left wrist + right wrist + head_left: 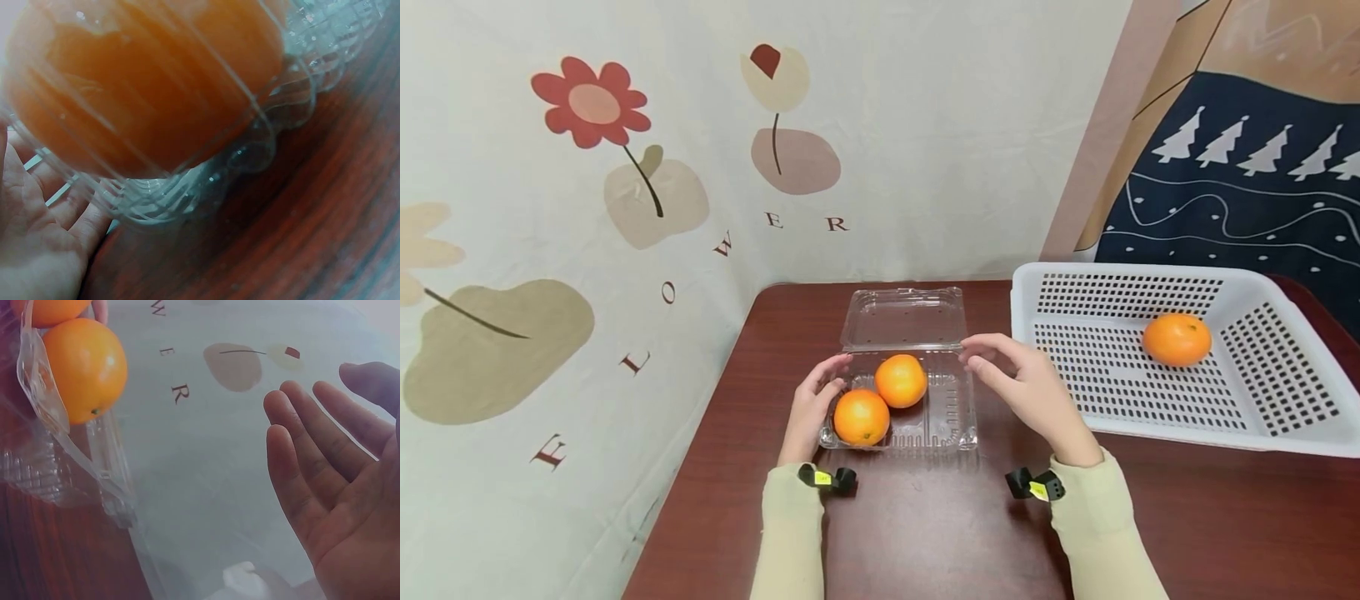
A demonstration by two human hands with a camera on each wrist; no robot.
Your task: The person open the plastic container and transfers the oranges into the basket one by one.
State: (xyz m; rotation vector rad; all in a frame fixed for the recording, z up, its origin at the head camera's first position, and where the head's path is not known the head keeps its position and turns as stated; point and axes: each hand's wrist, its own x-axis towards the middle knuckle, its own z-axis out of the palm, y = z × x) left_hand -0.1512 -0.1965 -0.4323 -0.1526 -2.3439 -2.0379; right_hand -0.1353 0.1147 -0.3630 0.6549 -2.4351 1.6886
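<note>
A clear plastic clamshell box (953,417) lies on the table with its lid (904,318) folded back, away from me. Two oranges sit in the left part of its base, a rear one (901,381) and a front one (862,417). My left hand (808,408) is at the box's left wall, fingers extended along the outside; through the clear wall an orange (144,94) fills much of the left wrist view. Beside the box's right rear corner, my right hand (1033,387) has its fingers loosely extended and holds nothing. Whether its fingertips touch the rim I cannot tell.
To the right stands a white perforated plastic basket (1138,425) with one orange (1177,340) inside. The dark red wooden table (917,533) meets a printed cloth backdrop (925,167) at its back and left. Black wrist straps are on both arms.
</note>
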